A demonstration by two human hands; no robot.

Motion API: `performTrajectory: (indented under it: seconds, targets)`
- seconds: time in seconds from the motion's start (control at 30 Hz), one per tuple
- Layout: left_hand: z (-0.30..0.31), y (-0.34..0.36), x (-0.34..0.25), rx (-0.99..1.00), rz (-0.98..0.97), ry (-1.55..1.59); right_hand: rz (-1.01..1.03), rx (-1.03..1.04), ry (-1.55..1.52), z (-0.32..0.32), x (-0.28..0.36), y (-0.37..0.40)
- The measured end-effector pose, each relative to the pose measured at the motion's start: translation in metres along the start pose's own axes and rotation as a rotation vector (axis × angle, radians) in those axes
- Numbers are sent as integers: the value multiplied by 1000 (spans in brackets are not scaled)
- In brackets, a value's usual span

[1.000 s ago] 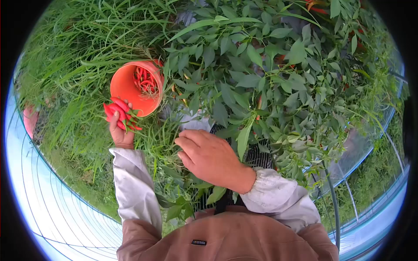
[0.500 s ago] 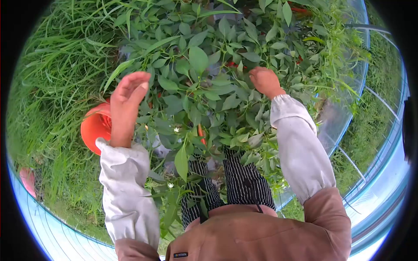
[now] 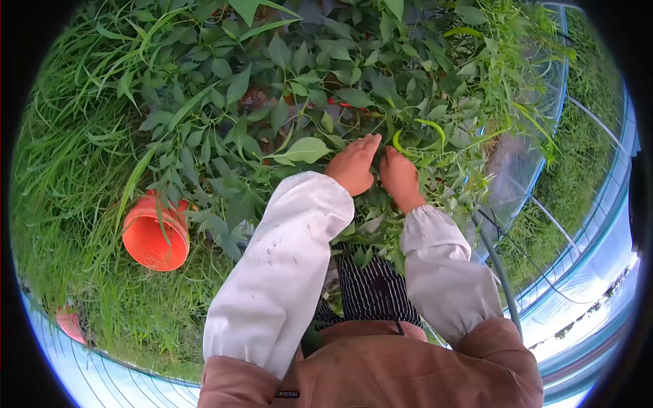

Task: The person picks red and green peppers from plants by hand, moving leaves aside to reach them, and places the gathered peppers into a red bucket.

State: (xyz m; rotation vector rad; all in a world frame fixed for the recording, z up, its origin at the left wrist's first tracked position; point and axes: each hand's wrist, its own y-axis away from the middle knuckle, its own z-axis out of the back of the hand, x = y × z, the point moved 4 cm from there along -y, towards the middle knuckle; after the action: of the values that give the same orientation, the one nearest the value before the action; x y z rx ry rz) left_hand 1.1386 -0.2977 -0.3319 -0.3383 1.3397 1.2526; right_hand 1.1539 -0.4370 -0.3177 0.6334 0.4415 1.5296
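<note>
My left hand [image 3: 355, 164] reaches into the pepper plants [image 3: 238, 146], palm down, its fingers stretched forward and the thumb apart. Right beside it, my right hand [image 3: 400, 179] has its fingers curled in among the stems. Whatever those fingers pinch is hidden by the hand and leaves. Curved green peppers [image 3: 434, 128] hang just beyond the right fingertips. Further in, a red pepper [image 3: 350, 104] shows partly between leaves.
An orange-red bucket [image 3: 156, 234] leans in the grass on the left, its mouth towards me. Tall grass [image 3: 75, 170] borders the plants. Plastic sheeting [image 3: 520, 173] and a blue-edged strip run along the right. A pinkish object [image 3: 70, 323] lies at lower left.
My left hand has swung from above the bucket rightward to the plants beside my right hand. My right hand has come lower and nearer to me. The view has shifted too.
</note>
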Motion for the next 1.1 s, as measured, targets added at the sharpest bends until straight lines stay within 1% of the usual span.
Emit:
performTrajectory:
  seconds: [0.03, 0.07, 0.1, 0.13, 0.17, 0.2, 0.23, 0.27, 0.33, 0.4, 0.47, 0.5, 0.57, 0.6, 0.67, 0.7, 0.77, 0.8, 0.83, 0.9, 0.93, 0.97, 1.0, 1.03, 1.07, 1.1]
  targets:
    - [-13, -4, 1, -43, 0, 77, -32, 10, -131, 2, -4, 8]
    - [-21, -7, 2, -38, -8, 85, 4, -80, -274, -2, -12, 21]
    - [-32, -8, 2, 38, 24, 69, -6, -79, -264, 1, -16, 35]
    - [-43, -8, 3, 112, 55, 54, -49, 107, -508, -2, -20, 47]
    - [-42, -8, -1, 117, 53, 65, -94, 296, -753, -3, -20, 54]
    - [-41, -4, -6, 296, 77, -13, -102, 300, -748, 17, -14, 52]
    - [-45, 3, -8, 476, 101, -95, -231, 425, -777, 45, -3, 50]
    - [-53, 12, -4, 386, 98, -124, -361, 551, -807, 61, 3, 48]
    - [-56, 19, -2, 379, 106, -112, -435, 224, -1022, 78, -4, 9]
    - [-58, 24, -1, 369, 106, -101, -387, -64, -1146, 57, -41, -42]
    - [-59, 26, 1, 343, 74, -126, -506, 78, -1283, 17, -62, -81]
    - [-53, 27, -3, 347, 75, -126, -509, 79, -1284, 11, -62, -88]
    - [-49, 34, -8, 527, 40, -158, -560, 190, -951, -4, -62, -98]
    - [-53, 41, -5, 534, 44, -157, -566, 195, -953, -1, -57, -102]
    - [-56, 53, 0, 457, 44, -49, -315, 334, -361, 9, -46, -114]
    - [-58, 55, 7, 460, 45, -50, -316, 335, -363, 8, -40, -118]
    - [-54, 53, 17, 409, 113, 324, -138, 272, 182, 9, -21, -123]
    - [-51, 49, 24, 500, 253, 741, -182, 314, 209, 13, -16, -124]
    - [-49, 45, 24, 498, 252, 742, -180, 314, 210, 15, -14, -124]
    - [-40, 37, 29, 163, 430, 1192, -139, 249, 255, 10, -17, -125]
    - [-46, 27, 41, 42, 453, 1267, -139, 250, 258, 8, -21, -125]
    - [-43, 19, 41, 43, 450, 1272, -122, 433, 371, -4, -32, -122]
    - [-39, 12, 41, 90, 523, 1079, -106, 613, 485, -15, -44, -119]
    - [-35, 6, 40, 134, 588, 884, -108, 607, 493, -22, -53, -115]
    - [-40, 0, 42, 152, 591, 746, -230, 552, 80, -31, -63, -111]
    - [-40, -6, 39, 146, 585, 753, -340, 482, -333, -28, -60, -104]
